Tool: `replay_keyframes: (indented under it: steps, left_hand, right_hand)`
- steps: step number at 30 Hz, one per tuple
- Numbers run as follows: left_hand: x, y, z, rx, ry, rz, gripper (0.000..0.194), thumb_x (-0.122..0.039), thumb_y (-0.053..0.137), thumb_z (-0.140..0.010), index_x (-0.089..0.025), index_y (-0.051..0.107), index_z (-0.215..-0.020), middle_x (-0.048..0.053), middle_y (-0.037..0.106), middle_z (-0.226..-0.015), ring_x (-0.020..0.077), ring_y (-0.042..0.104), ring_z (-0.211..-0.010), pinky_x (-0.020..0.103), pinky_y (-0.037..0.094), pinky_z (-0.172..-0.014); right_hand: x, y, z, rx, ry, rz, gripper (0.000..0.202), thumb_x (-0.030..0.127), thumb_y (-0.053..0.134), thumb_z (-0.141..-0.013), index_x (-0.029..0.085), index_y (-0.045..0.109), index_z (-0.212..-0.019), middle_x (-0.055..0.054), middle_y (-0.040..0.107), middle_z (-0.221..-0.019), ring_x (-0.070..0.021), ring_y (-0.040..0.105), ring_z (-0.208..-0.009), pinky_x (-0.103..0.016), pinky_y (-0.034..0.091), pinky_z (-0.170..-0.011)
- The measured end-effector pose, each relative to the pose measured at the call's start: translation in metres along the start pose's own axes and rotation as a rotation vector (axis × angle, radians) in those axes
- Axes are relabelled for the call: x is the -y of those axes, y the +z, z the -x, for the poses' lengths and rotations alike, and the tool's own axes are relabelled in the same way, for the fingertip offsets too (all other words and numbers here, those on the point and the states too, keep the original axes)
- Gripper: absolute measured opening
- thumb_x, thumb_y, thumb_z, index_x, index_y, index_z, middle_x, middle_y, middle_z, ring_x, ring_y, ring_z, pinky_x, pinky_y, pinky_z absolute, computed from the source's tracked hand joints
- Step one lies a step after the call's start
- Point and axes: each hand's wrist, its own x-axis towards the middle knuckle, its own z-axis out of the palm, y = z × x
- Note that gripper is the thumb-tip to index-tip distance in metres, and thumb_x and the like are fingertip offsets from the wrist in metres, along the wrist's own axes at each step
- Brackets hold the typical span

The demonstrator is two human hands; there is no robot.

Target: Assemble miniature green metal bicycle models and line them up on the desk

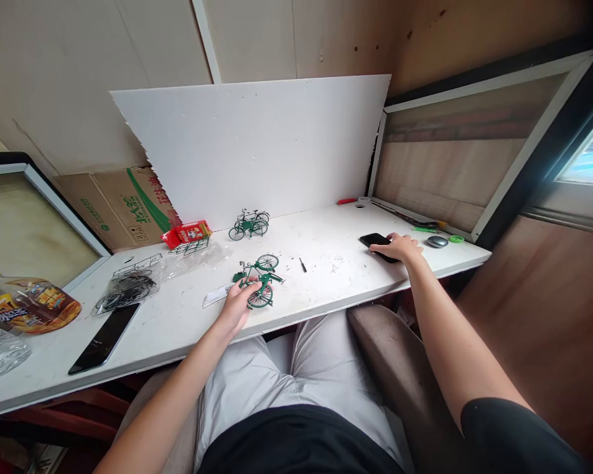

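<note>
At 11 o'clock on the white counter (326,289), left hand (235,308) has the small green spoked-wheel model bicycle (266,280), near the front edge. Left grip nearly closed: thumb and fingers pinching the frame by the nearer wheel. The fingers behind are partly hidden, can't tell how many touch

At 1 o'clock, right hand (405,247) is over the flat black rectangular phone (376,239). Right grip spread, thumb and fingertips apart and touching the phone; can't tell if there's any squeeze on its edges

Handling, my read: pinch light, on the thicker frame parts, off the spokes and the thin handlebar, they look easy to bend. Steady the bike against the counter while attention is at the phone. On the phone side, low flat contact, no sideways shove, the front edge is near

Around: small dark screwdriver (303,264) at 12, clear of both hands. White printed paper slip (217,295) at 11, just beside the left hand. More green and black model bicycles (249,226) standing farther back, between 11 and 12
</note>
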Motion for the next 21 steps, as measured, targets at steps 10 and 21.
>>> replay_keyframes:
  steps: [10,21]
  left_hand:
    - [0.002,-0.003,-0.002,-0.035,-0.002,-0.042,0.051,-0.026,0.094,-0.067,-0.017,0.067,-0.110,0.007,0.080,-0.099,0.0242,0.079,-0.093,0.032,0.060,-0.084]
    - [0.001,-0.002,-0.001,-0.051,-0.006,-0.041,0.049,-0.025,0.094,-0.065,-0.017,0.068,-0.106,0.004,0.079,-0.095,0.0222,0.079,-0.088,0.030,0.060,-0.082]
  right_hand:
    - [-0.024,-0.019,0.001,0.086,-0.001,-0.349,0.050,0.053,0.057,-0.100,0.010,0.078,-0.114,-0.021,0.076,-0.118,-0.0327,0.070,-0.109,-0.038,0.051,-0.097]
    - [-0.025,-0.021,0.008,0.079,-0.024,-0.425,0.033,0.023,0.066,-0.089,0.010,0.080,-0.116,-0.016,0.080,-0.110,-0.0235,0.072,-0.094,-0.027,0.051,-0.080]
